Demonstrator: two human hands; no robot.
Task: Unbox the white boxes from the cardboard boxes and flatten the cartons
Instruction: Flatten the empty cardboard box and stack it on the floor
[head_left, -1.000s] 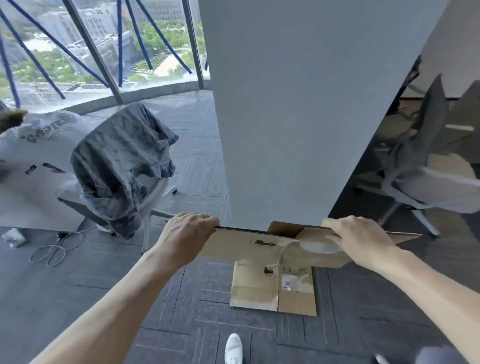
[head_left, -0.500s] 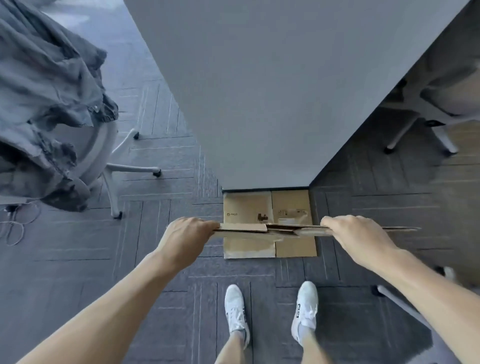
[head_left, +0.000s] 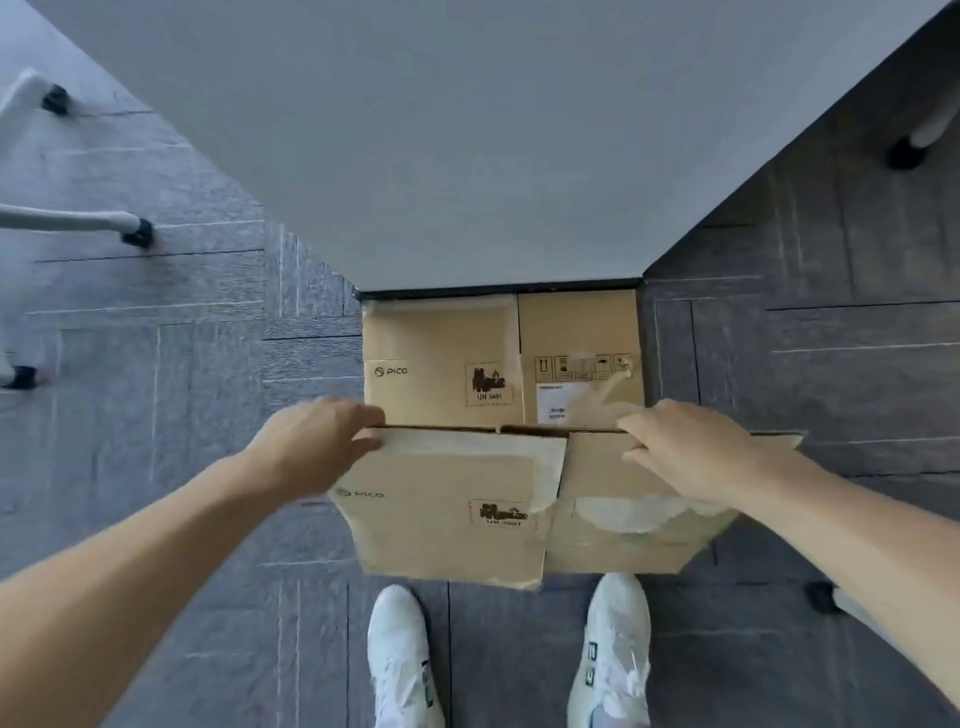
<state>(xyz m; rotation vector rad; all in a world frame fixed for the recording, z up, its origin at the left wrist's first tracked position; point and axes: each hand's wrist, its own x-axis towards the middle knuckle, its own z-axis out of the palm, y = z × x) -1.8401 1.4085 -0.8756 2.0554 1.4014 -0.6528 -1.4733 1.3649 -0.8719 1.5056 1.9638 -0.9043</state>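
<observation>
While two hands (head_left: 317, 447) (head_left: 691, 452) grip one carton (head_left: 452, 525) (flattened), another (head_left: 441, 348) lies beyond.

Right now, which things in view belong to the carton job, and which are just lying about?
Job in hand: the held carton, flattened, gripped along its far edge by the left hand and right hand; the second carton, lying flat beyond it.

Just there: the pillar; chair legs; the person's white shoes.

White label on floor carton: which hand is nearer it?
Right. The right hand, gripping the held carton, is just right of the white label; the left hand is farther left.
</observation>
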